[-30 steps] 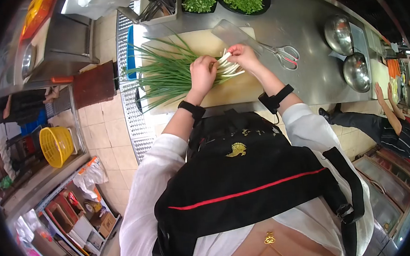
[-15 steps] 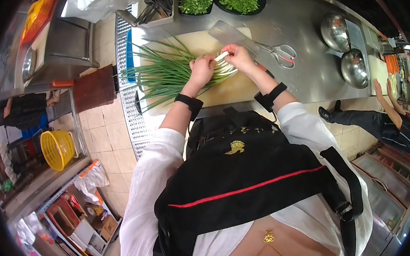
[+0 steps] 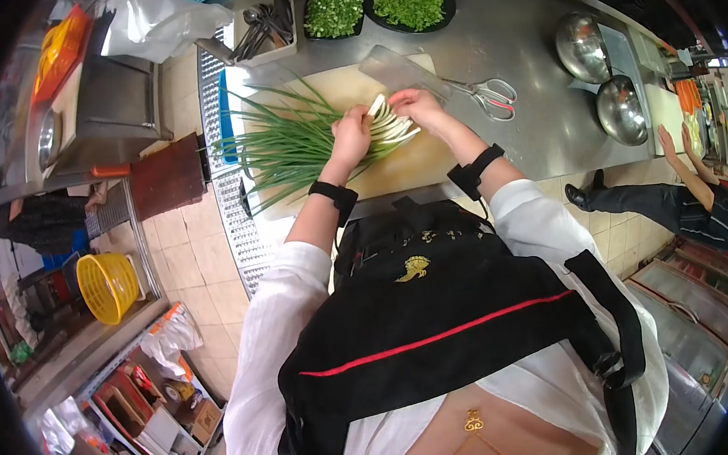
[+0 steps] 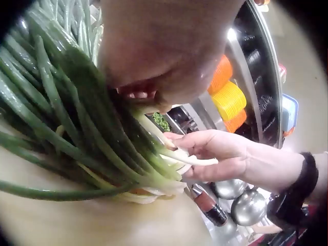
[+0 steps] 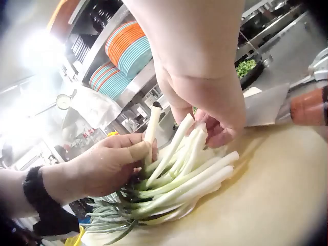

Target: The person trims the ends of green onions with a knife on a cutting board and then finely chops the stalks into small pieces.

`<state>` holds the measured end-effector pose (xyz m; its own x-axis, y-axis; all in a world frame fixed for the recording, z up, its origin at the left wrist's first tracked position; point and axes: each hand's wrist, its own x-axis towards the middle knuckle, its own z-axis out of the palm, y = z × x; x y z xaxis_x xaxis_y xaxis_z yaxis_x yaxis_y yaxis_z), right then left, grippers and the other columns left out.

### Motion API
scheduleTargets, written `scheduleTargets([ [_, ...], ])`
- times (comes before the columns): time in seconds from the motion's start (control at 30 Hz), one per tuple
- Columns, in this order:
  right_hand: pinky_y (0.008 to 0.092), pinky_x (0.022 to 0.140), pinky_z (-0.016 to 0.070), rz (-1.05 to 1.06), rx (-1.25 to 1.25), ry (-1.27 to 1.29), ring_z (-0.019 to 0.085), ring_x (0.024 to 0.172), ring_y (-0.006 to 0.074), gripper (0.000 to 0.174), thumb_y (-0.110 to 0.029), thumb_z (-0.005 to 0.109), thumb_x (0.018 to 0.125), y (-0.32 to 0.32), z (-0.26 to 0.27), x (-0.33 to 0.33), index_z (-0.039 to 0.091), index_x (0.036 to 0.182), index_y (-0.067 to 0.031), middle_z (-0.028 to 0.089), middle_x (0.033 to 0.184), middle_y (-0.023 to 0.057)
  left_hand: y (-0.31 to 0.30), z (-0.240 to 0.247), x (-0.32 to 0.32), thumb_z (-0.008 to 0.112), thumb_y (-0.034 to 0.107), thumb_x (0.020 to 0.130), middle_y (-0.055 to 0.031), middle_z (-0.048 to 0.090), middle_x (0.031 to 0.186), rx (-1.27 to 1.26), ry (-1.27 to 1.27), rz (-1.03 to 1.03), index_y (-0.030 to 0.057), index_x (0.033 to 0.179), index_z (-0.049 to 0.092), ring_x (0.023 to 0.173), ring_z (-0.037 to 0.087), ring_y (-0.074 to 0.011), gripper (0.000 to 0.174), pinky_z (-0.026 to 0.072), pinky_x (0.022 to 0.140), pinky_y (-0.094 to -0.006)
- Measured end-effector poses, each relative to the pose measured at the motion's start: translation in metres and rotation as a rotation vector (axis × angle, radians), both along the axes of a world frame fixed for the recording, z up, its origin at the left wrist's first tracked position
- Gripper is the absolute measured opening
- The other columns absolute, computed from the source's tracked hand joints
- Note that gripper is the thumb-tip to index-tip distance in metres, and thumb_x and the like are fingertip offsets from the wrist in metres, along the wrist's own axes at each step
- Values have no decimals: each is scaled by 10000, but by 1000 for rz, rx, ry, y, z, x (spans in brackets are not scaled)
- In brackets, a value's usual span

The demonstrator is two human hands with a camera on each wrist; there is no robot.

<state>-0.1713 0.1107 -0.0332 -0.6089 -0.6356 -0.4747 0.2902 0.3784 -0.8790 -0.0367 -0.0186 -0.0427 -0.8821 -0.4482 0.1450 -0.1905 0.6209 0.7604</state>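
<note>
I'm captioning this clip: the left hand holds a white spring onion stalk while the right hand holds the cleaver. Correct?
Not quite: the right hand isn't holding the cleaver, which lies unheld beside it in the right wrist view. The left hand does hold a white spring onion stalk.

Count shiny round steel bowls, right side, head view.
2: far round steel bowl at right end of the grey steel counter, near round steel bowl closer to its front edge. Nested ones may be hidden.
</note>
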Motion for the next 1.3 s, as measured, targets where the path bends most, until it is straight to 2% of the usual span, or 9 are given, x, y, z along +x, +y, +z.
scheduleTargets([
  [0.07,240,660,462,122,27,18,596,728,129,215,-7,598,719,-4,4,-7,647,927,-30,647,822,56,-2,4,1,497,122,851,-139,632,885,65,-73,-38,55,961,554,821,590,-331,142,436,756,-422],
  [0.13,246,647,457,439,177,313,592,707,124,175,-48,584,722,-9,9,-12,677,870,-48,652,769,48,-2,5,1,493,126,855,-128,639,884,128,-147,-77,60,984,532,822,597,-321,151,421,780,-418],
  [0.3,269,626,452,564,263,445,579,673,123,168,-78,576,708,-20,30,-12,694,824,-52,645,712,47,-4,7,5,498,165,835,-137,628,816,140,-157,-151,68,1032,481,835,586,-308,220,307,879,-425],
  [0.5,291,576,435,640,276,386,549,618,127,152,-97,590,709,-26,28,-19,690,805,-35,625,665,48,-5,8,11,584,141,801,-147,625,841,79,-102,-192,49,1014,460,863,583,-293,264,373,844,-378],
  [0.63,290,561,423,773,355,419,535,600,128,157,-126,654,682,-33,20,-19,673,777,-3,610,640,45,-5,2,9,626,31,743,-159,622,818,171,-62,-170,36,887,416,802,598,-328,254,436,764,-370],
  [0.73,317,610,467,809,344,447,597,625,190,211,-170,714,620,-31,24,-15,683,765,-21,652,701,114,-4,-2,10,606,51,739,-120,582,734,247,-32,-150,75,900,433,756,569,-311,238,369,823,-383],
  [0.97,320,638,467,746,378,349,594,647,191,236,-178,762,584,-35,27,-16,690,759,-37,662,718,93,4,9,14,587,35,745,-87,556,739,161,68,-84,91,898,442,767,543,-292,218,336,857,-394],
  [1.03,310,632,441,671,401,309,561,665,162,243,-162,744,642,-35,23,-17,667,797,8,634,709,75,6,9,15,586,27,744,-89,556,761,156,102,-73,90,893,448,790,531,-296,213,339,854,-393],
  [1.3,305,625,435,492,430,325,540,672,153,228,-230,701,742,-30,19,-25,673,827,-20,621,733,51,5,1,16,642,48,732,-96,527,815,118,138,-41,70,862,454,818,475,-318,229,376,792,-381],
])
